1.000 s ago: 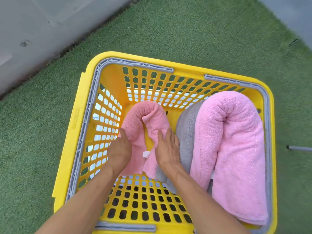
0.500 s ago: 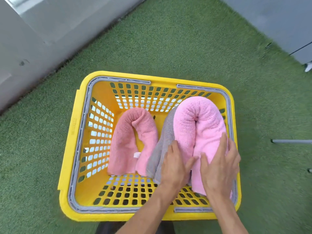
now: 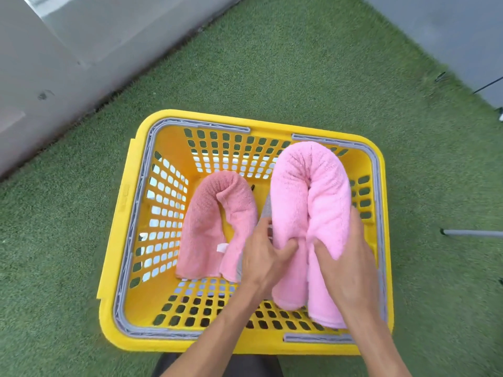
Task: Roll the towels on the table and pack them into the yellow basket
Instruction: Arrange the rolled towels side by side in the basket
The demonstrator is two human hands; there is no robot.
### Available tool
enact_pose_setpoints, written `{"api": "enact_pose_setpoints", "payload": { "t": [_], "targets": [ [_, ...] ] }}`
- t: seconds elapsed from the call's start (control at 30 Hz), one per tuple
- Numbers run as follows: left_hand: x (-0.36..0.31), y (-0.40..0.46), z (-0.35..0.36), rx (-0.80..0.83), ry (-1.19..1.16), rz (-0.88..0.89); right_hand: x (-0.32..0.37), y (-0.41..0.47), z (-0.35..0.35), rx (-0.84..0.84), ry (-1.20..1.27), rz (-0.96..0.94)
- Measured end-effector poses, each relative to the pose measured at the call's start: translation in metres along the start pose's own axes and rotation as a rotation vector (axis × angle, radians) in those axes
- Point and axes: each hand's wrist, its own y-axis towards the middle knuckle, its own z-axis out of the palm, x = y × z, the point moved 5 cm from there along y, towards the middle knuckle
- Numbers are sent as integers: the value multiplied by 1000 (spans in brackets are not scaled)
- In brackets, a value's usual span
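Observation:
The yellow basket (image 3: 122, 240) stands on green turf, seen from above. Inside on the left lies a salmon-pink rolled towel (image 3: 206, 221), bent into an arch. On the right a larger light-pink rolled towel (image 3: 310, 186) is bent the same way and rises above the basket's rim. My left hand (image 3: 264, 254) grips its left leg, thumb tucked into the fold. My right hand (image 3: 345, 254) grips its right leg, fingers curled round it. A grey towel (image 3: 266, 208) shows only as a sliver between the two pink ones.
Green artificial turf (image 3: 272, 63) surrounds the basket. A grey wall base (image 3: 54, 63) runs along the upper left. A grey surface (image 3: 449, 28) fills the upper right. A thin grey bar (image 3: 473, 233) lies on the turf at right.
Both hands moved from the salmon-pink towel to the light-pink one and now grip it; it has risen higher in the basket. The view has pulled back.

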Motion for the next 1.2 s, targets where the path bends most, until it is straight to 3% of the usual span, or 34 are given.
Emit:
{"api": "enact_pose_setpoints", "payload": {
  "t": [0.1, 0.23, 0.33, 0.53, 0.63, 0.73, 0.83, 0.93, 1.1, 1.2],
  "targets": [
    [5, 2, -58, -108, 145, 76, 24, -13, 32, 11, 147, -54],
    [41, 21, -125, -236, 490, -1, 53, -22, 100, 154, 222, -86],
    [68, 41, -140, -200, 689, -57, 61, -18, 155, 201, 144, -69],
    [105, 70, -120, -97, 863, -84, 33, 0, 217, 178, -94, 69],
    [104, 65, -119, -66, 826, -86, 34, -2, 215, 286, -150, 49],
    [88, 52, -118, -130, 773, -16, 42, -8, 182, 253, -31, -54],
    [67, 36, -95, -122, 646, 170, 39, -12, 135, 48, 44, -173],
    [47, 24, -47, -9, 506, 289, 13, -4, 91, -206, -115, -151],
    [42, 23, 32, 191, 274, 137, -42, 16, 67, -105, -252, 0],
    [50, 21, 50, 143, 266, 24, -58, 24, 61, -74, -243, 29]
  ]
}}
